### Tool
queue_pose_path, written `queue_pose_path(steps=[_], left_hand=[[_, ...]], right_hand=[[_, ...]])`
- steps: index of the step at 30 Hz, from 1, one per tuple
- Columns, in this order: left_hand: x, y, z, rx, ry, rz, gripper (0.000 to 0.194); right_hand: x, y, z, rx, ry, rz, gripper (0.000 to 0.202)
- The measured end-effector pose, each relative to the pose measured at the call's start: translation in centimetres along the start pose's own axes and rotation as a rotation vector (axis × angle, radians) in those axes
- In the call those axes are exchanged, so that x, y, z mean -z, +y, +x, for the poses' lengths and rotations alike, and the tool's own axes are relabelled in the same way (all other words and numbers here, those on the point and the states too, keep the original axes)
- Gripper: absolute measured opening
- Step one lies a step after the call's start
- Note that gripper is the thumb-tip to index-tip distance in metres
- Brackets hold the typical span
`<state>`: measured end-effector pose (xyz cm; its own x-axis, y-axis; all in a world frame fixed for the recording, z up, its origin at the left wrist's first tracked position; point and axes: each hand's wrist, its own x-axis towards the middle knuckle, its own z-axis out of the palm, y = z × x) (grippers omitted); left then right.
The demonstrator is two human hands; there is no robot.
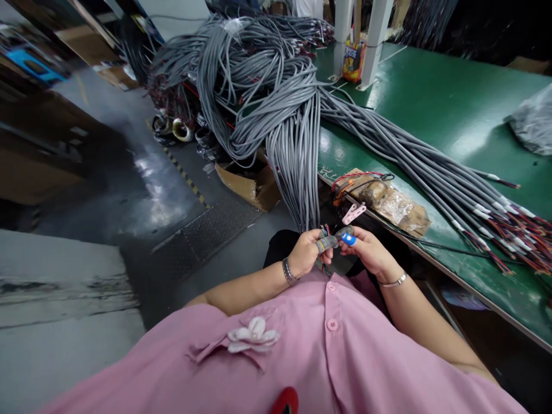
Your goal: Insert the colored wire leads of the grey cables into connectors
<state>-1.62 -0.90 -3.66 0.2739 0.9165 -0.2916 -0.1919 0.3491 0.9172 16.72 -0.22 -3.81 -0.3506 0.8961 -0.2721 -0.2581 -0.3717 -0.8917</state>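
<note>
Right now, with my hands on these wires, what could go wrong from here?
The thin coloured wires fan out loosely above the left hand, so strands might bend or get muddled.

The grey cables hang down past the edge of the bench close to your hands; a tug could perhaps drag more down.

The pink clip sits near the right hand and could get knocked.

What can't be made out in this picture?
Head view:
Colored wires at the left hand: too small to count.
The right hand's grip: partly hidden by its fingers.
Red item: cut off by bottom edge.
Plastic bag: cut off by right edge.
Blue item, left background: blurred.
</note>
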Motion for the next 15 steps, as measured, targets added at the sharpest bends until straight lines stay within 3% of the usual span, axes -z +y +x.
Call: queue_pose_path(steps=[10, 15], left_hand=[[-0.3, 0.1, -0.1, -0.022, 0.084, -0.081, 0.035], [-0.5, 0.0, -0.3, 0.024, -0.057, 0.033, 0.037]], right_hand=[[-0.9, 0.6, 0.1, 0.135, 0.073, -0.027, 0.026], [-1.7, 0.1, 0.4, 0.115, 0.069, 0.017, 0.029]])
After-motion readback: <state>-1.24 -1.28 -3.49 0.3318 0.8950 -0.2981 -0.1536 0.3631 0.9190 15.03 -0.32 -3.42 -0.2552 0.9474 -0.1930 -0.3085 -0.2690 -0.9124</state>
